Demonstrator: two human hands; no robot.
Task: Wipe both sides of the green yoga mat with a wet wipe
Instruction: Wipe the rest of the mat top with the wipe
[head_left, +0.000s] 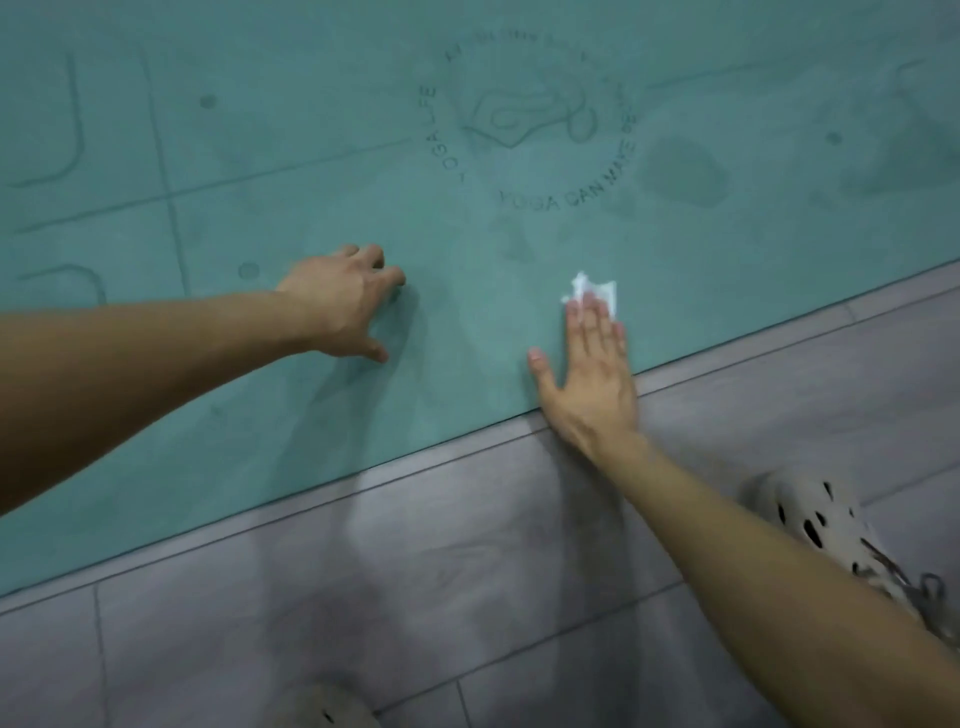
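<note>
Green yoga mat (311, 156) fills upper frame, flat on grey tile floor (467, 597); faint lines, dark smudges, round logo, lettering partly unreadable. Your left hand (340, 304) braces on mat, fingers curled, gripping nothing. Your right hand (589, 374), flat and spread, presses one wet wipe (597, 291). Two perforated shoes (826, 525), both cut off.

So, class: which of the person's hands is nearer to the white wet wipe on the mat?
Right. The right hand lies flat on the wet wipe, fingers pressing it to the green yoga mat. The left hand rests on the mat, apart from it, to its left.
</note>
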